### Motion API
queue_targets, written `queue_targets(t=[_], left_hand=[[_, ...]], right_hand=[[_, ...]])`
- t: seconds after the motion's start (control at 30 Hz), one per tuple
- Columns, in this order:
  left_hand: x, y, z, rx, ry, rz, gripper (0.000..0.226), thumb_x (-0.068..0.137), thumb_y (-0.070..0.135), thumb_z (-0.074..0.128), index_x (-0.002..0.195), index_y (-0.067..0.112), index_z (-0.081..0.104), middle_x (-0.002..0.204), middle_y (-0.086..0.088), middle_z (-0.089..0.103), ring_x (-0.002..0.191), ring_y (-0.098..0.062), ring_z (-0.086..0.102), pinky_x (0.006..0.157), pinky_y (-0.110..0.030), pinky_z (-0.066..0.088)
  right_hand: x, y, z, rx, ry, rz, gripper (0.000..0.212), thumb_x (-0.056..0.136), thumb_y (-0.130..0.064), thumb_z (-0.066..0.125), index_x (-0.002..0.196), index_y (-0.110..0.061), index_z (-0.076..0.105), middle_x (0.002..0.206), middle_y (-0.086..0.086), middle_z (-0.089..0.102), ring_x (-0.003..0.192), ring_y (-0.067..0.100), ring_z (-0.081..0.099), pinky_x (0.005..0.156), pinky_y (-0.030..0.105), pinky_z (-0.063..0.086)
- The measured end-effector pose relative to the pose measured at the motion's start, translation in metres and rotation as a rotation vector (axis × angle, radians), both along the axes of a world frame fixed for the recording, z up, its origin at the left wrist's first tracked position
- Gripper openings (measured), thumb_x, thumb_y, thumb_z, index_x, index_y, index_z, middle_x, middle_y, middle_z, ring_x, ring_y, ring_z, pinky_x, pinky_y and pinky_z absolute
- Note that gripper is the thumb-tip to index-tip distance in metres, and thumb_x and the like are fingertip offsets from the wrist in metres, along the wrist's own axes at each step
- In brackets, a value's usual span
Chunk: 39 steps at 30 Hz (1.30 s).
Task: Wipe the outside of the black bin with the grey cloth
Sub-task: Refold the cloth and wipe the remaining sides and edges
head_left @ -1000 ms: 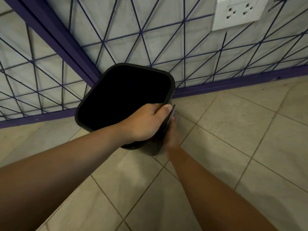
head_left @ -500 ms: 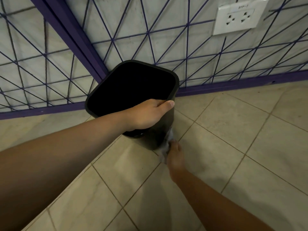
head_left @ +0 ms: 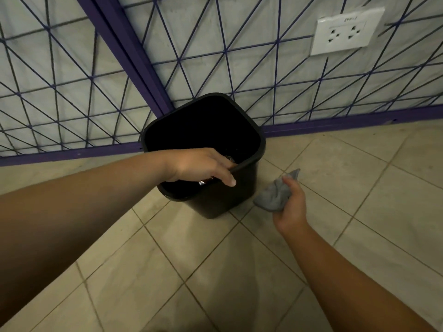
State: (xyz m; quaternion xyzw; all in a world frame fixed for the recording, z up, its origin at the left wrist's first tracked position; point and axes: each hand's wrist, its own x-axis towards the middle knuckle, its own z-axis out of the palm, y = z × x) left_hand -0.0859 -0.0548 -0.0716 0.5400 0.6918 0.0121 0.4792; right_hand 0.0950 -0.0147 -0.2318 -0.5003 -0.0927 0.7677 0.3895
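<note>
1. The near rim of the black bin [head_left: 215, 202] is gripped by the left hand [head_left: 199, 166]: the thumb is laid down over the outer wall, while the fingers are curled over the rim into the opening.
2. The grey cloth [head_left: 273, 195] is held bunched in the right hand [head_left: 291, 202], with the fingers closed around it and the thumb pressed on its top; a corner of the cloth is left sticking up past the thumb.
3. The cloth is held just beside the bin's right wall, apart from it, with a strip of floor seen between the two.
4. The bin is stood on the tiled floor [head_left: 347, 188], in the corner formed by the wall with purple lattice lines [head_left: 263, 68], close to the purple baseboard.
5. The bin's inside is seen as almost wholly dark; a few small shiny bits are glimpsed beneath the left hand, but what they are cannot be told.
6. A white double socket [head_left: 345, 32] is mounted on the wall, up and to the right of the bin.
</note>
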Motion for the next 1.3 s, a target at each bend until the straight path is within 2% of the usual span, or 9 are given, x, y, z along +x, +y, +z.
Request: queue_targets(t=[0.2,0.33,0.47,0.57,0.67,0.8,0.93,1.17,1.3], left_hand=[[-0.025,-0.003,0.005,-0.140,-0.028,-0.021,0.030,0.094,0.018,0.062,0.121,0.027,0.070,0.113,0.003,0.073,0.107,-0.019,0.068,0.098,-0.038,0.051],[-0.044,-0.005,0.010,-0.212,0.062,-0.134,0.036,0.088,0.009,0.066,0.117,0.031,0.071,0.110,0.003,0.074,0.106,-0.019,0.068,0.100,-0.041,0.051],[-0.032,-0.002,0.008,-0.080,0.035,-0.011,0.049,0.072,0.047,0.075,0.117,0.035,0.063,0.117,0.006,0.068,0.110,-0.017,0.064,0.099,-0.040,0.051],[0.001,0.009,-0.010,0.110,0.108,0.081,0.068,0.089,0.075,0.039,0.132,0.025,0.057,0.131,0.006,0.059,0.123,-0.016,0.053,0.104,-0.033,0.038],[0.015,0.015,-0.028,0.167,0.205,-0.002,0.070,0.098,0.064,0.017,0.120,0.014,0.061,0.120,-0.002,0.063,0.113,-0.019,0.057,0.095,-0.029,0.038],[0.009,0.017,-0.037,0.271,0.201,-0.064,0.067,0.104,0.053,0.018,0.090,0.008,0.067,0.088,-0.009,0.069,0.084,-0.017,0.064,0.080,-0.028,0.047],[0.010,0.016,-0.041,0.352,0.175,-0.062,0.069,0.105,0.050,0.023,0.073,0.003,0.062,0.073,-0.019,0.065,0.068,-0.027,0.062,0.070,-0.040,0.050],[0.007,0.018,-0.046,0.360,0.128,-0.037,0.067,0.104,0.051,0.025,0.071,0.010,0.067,0.065,-0.006,0.066,0.062,-0.012,0.063,0.064,-0.027,0.048],[0.008,0.023,-0.046,0.383,0.142,-0.025,0.070,0.103,0.051,0.027,0.065,0.002,0.058,0.059,-0.008,0.055,0.057,-0.016,0.055,0.064,-0.038,0.045]], right_hand=[[-0.001,-0.005,-0.002,-0.063,-0.112,-0.032,0.045,0.103,-0.010,0.050,0.148,-0.005,0.051,0.136,0.012,0.057,0.123,0.028,0.058,0.114,0.039,0.043],[-0.007,-0.011,-0.001,-0.012,-0.221,0.086,0.033,0.103,-0.010,0.048,0.131,0.000,0.060,0.105,0.009,0.066,0.090,0.026,0.059,0.087,0.033,0.046],[-0.023,-0.026,0.006,0.078,-0.248,0.213,0.043,0.104,-0.022,0.052,0.137,0.003,0.059,0.126,0.043,0.060,0.109,0.051,0.060,0.065,0.027,0.041],[-0.041,-0.045,0.022,0.159,-0.196,0.243,0.018,0.105,-0.029,0.051,0.108,-0.014,0.060,0.077,0.008,0.065,0.074,0.023,0.058,0.048,0.011,0.044],[-0.067,-0.062,0.029,0.297,-0.052,0.213,0.041,0.113,-0.031,0.027,0.139,-0.018,0.056,0.120,-0.009,0.070,0.102,-0.003,0.066,0.073,0.000,0.051],[-0.093,-0.060,0.028,0.348,-0.085,0.211,0.078,0.097,-0.069,0.025,0.164,-0.029,0.033,0.165,-0.007,0.041,0.151,0.007,0.040,0.110,0.009,0.042],[-0.112,-0.038,-0.014,0.273,-0.141,0.162,0.115,0.059,-0.108,0.039,0.155,-0.044,0.044,0.166,-0.006,0.040,0.155,0.016,0.036,0.126,0.048,0.034],[-0.115,-0.058,0.036,0.199,-0.039,0.041,0.067,0.108,-0.060,0.029,0.167,-0.030,0.020,0.175,-0.003,0.017,0.159,0.021,0.029,0.104,0.016,0.052],[-0.124,-0.040,0.014,0.157,-0.003,-0.060,0.103,0.069,-0.082,0.043,0.157,-0.027,0.044,0.163,0.006,0.045,0.149,0.021,0.045,0.126,0.048,0.036]])
